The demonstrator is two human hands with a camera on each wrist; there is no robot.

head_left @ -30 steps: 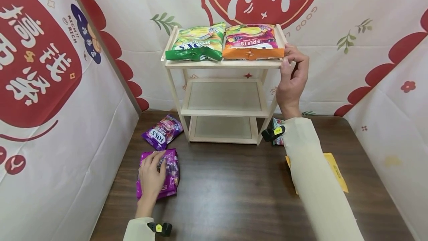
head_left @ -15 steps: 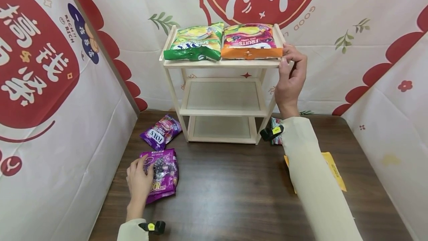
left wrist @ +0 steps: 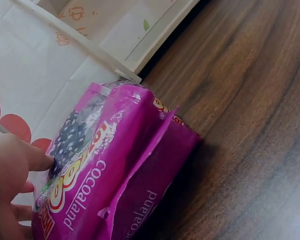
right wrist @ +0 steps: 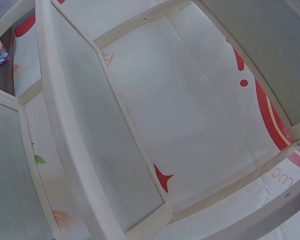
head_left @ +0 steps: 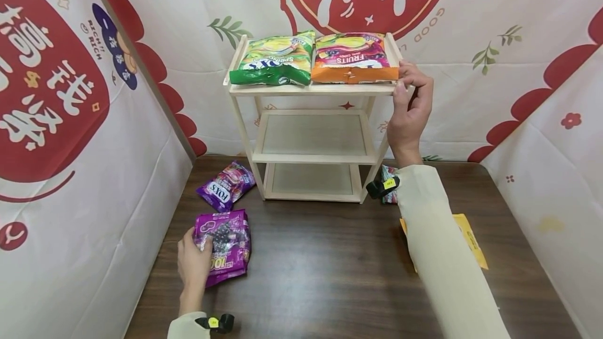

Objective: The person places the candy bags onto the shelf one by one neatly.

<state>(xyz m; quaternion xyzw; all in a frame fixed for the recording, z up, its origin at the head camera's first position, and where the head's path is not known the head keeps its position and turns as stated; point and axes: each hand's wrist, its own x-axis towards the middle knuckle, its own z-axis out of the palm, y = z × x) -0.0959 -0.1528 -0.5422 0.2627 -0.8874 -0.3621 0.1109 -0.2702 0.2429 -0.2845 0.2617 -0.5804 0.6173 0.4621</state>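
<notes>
On the table at left lies a purple candy bag (head_left: 225, 245) with dark berries printed on it. My left hand (head_left: 194, 259) grips its left side, the thumb on top. The left wrist view shows the thumb pressing the printed face of the bag (left wrist: 97, 165), other fingers at its side. At the back stands a pale wooden three-tier shelf (head_left: 313, 159). My right hand (head_left: 411, 114) holds its upper right front corner. Side by side on the top tier rest a green candy bag (head_left: 275, 59) and an orange-and-purple candy bag (head_left: 353, 59).
Behind the purple bag lies a violet Fox's bag (head_left: 227, 186), close to the shelf's left leg. A yellow packet (head_left: 471, 239) sits at right, partly under my right sleeve. Another small packet (head_left: 389, 182) shows beside the shelf's right leg. Printed cloth walls (head_left: 532, 93) enclose the table.
My left hand has slid from the top of the purple bag to its left side and now grips it there. The right hand keeps its hold on the shelf.
</notes>
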